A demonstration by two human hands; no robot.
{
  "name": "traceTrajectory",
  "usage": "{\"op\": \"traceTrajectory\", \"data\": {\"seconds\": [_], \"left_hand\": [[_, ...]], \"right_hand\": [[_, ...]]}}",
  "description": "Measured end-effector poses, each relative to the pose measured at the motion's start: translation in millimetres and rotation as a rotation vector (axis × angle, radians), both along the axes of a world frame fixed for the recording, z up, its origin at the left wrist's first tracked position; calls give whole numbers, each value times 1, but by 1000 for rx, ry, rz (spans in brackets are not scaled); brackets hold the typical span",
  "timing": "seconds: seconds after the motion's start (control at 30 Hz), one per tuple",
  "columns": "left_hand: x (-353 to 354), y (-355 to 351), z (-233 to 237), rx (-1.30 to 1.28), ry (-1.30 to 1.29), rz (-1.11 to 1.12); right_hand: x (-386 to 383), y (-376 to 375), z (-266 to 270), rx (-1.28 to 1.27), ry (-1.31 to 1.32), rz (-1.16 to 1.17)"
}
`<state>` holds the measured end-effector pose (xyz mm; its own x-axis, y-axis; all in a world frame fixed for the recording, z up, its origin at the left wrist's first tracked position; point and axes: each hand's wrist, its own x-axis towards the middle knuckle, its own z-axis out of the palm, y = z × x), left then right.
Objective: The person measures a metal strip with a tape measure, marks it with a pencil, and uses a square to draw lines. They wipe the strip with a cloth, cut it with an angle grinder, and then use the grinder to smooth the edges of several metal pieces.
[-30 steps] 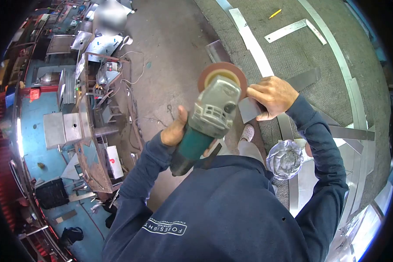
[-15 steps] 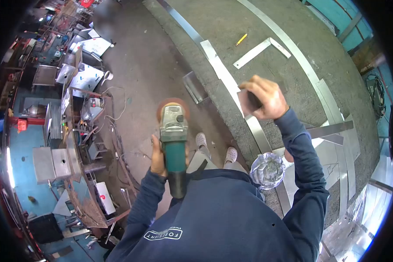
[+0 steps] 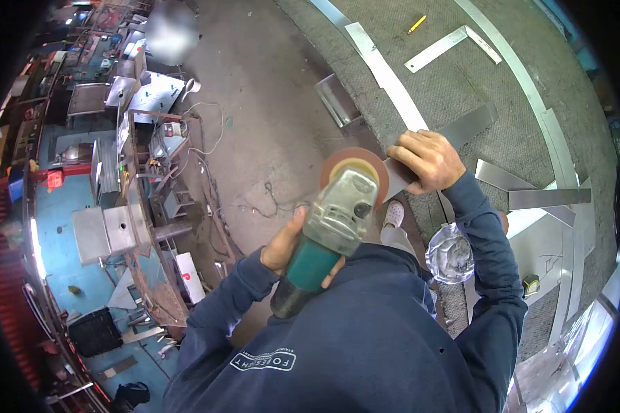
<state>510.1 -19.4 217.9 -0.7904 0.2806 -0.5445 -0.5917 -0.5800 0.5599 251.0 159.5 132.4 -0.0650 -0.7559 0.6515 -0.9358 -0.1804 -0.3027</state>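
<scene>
My left hand [image 3: 284, 242] is wrapped round the teal body of an angle grinder [image 3: 308, 265], which slants up to the right in front of my chest. Its round, reddish-brown abrasive disc [image 3: 336, 160] faces up at the top. A flat metal strip [image 3: 470, 125] is gripped in my right hand [image 3: 430, 162]. The strip's near end lies right at the disc's right edge, and its far end points up and right over the carpeted worktop. Below my right wrist sits a foil-like silver bowl [image 3: 450, 255].
On the carpeted worktop [image 3: 455, 89] lie a metal square [image 3: 437, 51], a yellow marker [image 3: 417, 25], long metal strips [image 3: 386, 76] and a tape measure [image 3: 530, 286]. A cluttered bench [image 3: 55, 206] stands at left. Cables [image 3: 210, 148] trail across the floor.
The grinder has tilted and moved right. My right hand has brought the metal strip against the disc's edge, lower and closer than before. The view has shifted left.
</scene>
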Motion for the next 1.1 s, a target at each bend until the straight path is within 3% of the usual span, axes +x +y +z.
{"op": "traceTrajectory", "data": {"seconds": [0.23,0.33,0.43,0.57,0.63,0.8,0.87,0.97,1.1], "left_hand": [[-1,-10,0,36,23,-33],[2,-7,5,-161,-48,-127],[-3,-16,3,-150,-69,-86],[-6,-43,-14,-98,79,159],[1,-61,-29,-225,72,307],[5,-77,-38,-185,170,492],[4,-86,-40,-186,143,560],[2,-108,-52,-128,176,574],[-16,-147,-49,-106,227,608]], "right_hand": [[0,2,-4,91,22,12],[0,-2,-5,61,22,5],[1,-4,-8,91,42,10],[-9,5,13,-14,-21,-24],[-22,15,28,-123,-19,-212],[-64,40,69,-344,-71,-695],[-78,53,75,-349,-206,-928],[-100,75,58,-553,-532,-970],[-96,107,20,-401,-413,-1183]]}}
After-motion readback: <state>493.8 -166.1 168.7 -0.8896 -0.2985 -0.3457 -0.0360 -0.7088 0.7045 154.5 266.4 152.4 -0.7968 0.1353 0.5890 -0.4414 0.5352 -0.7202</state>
